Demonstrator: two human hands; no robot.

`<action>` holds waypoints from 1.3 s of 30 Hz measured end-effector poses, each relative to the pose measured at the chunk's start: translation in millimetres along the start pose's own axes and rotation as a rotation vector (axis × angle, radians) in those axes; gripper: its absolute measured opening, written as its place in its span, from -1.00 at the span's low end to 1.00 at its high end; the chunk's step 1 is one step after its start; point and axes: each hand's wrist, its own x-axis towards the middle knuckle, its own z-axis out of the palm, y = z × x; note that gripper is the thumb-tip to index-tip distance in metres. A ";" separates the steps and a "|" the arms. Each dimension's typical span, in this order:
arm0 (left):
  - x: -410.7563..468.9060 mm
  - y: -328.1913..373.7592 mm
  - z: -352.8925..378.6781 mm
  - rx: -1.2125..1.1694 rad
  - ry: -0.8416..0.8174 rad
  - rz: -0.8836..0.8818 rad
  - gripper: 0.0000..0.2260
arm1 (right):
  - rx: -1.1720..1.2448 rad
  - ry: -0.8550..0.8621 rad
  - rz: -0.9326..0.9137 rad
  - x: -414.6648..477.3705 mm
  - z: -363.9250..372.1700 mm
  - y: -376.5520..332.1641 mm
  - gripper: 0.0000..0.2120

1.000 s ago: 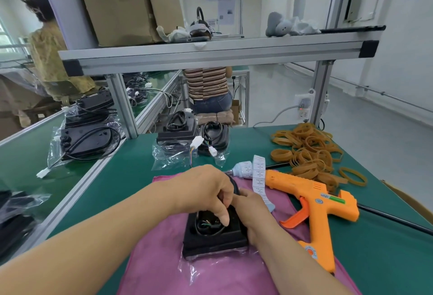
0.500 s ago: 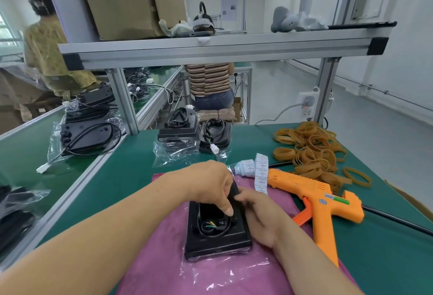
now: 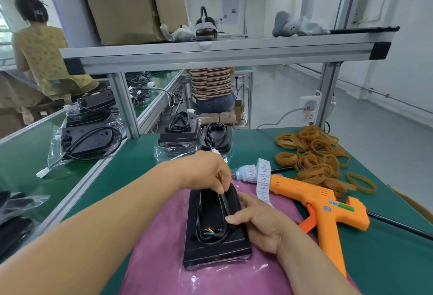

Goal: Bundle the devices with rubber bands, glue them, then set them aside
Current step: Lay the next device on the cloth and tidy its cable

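A black device (image 3: 215,245) lies on a pink cloth (image 3: 154,255) in front of me, partly in a clear plastic bag, with a black cable (image 3: 222,203) coiled in its recess. My left hand (image 3: 206,170) pinches the cable at the device's far end. My right hand (image 3: 260,222) grips the device's right edge, thumb over the cable. An orange glue gun (image 3: 321,210) lies to the right on the green table. A heap of tan rubber bands (image 3: 314,156) sits at the back right.
Two more bagged black devices (image 3: 180,135) stand behind the cloth, others (image 3: 89,135) on the left bench. A strip of white labels (image 3: 262,177) and a small bottle (image 3: 244,173) lie beside the glue gun. An aluminium shelf frame (image 3: 210,53) crosses overhead. Two people sit beyond.
My left hand has moved from the middle of the recess to the device's far end, drawing the cable out along it. My right hand slid down to the right edge.
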 end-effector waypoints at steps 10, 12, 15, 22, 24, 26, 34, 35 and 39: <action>-23.7 -33.1 60.6 -0.569 0.675 -0.293 -0.79 | -1.206 0.610 -0.258 0.5 12.9 -18.8 -0.80; -29.7 -37.3 67.7 -0.709 0.828 -0.412 -0.86 | -1.132 0.606 -0.322 5.8 14.1 -18.1 -0.80; -36.2 -39.5 79.6 -0.779 0.840 -0.465 -0.85 | -1.143 0.587 -0.372 16.6 13.2 -15.5 -0.76; -35.3 -37.6 88.1 -0.811 0.867 -0.461 -0.80 | -1.151 0.674 -0.470 25.6 1.2 -39.4 -0.79; -35.0 -38.6 87.7 -0.808 0.873 -0.463 -0.79 | -1.186 0.708 -0.460 28.8 -9.7 -52.5 -0.82; -33.3 -38.6 88.3 -0.805 0.863 -0.465 -0.80 | -1.280 0.715 -0.425 36.3 -18.9 -60.1 -0.84; -21.6 -25.7 78.1 -0.746 0.839 -0.392 -0.89 | -1.362 0.846 -0.341 48.2 -48.1 -78.7 -0.84; -18.7 -20.8 75.3 -0.733 0.840 -0.354 -0.89 | -1.293 0.915 -0.366 42.5 -51.1 -79.1 -0.88; -1.2 5.7 66.8 -0.598 0.713 -0.238 -0.87 | -1.302 0.962 -0.156 21.1 -59.8 -64.9 -0.86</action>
